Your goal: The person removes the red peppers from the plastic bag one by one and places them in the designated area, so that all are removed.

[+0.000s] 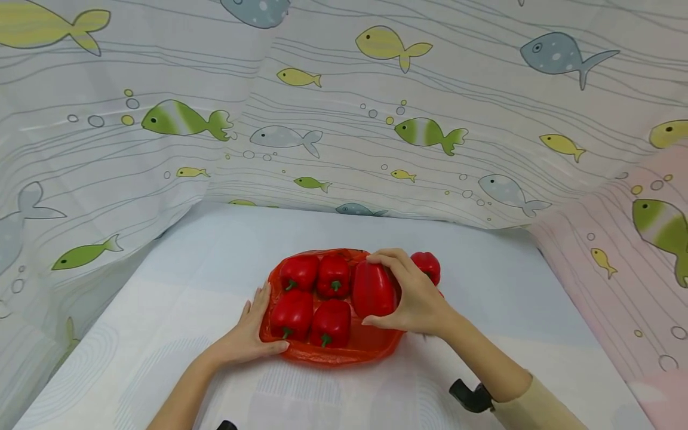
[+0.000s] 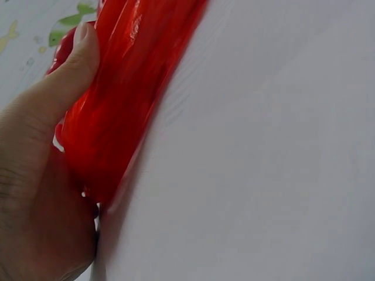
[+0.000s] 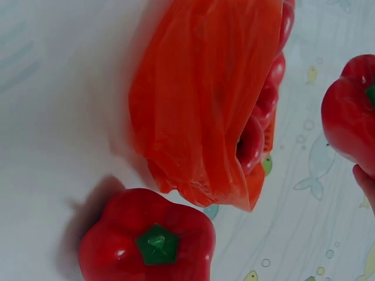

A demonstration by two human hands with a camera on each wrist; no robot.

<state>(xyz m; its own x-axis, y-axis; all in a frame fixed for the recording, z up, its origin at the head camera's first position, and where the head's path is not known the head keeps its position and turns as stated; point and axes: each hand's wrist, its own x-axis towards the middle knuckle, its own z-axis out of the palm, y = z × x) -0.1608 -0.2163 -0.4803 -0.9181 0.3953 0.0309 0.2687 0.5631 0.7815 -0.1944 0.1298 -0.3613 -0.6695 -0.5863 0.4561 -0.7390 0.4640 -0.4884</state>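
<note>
Right hand gripping pepper, left hand straight against tray, four peppers inside, loose pepper outside

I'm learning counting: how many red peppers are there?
6: four peppers in the red tray, one held pepper in the right hand, one loose pepper on the table. Others may be hidden.

The left hand rests against an orange-red container with four red peppers (green stems facing the person); the right hand grips a fifth pepper, a sixth pepper beyond it.
</note>
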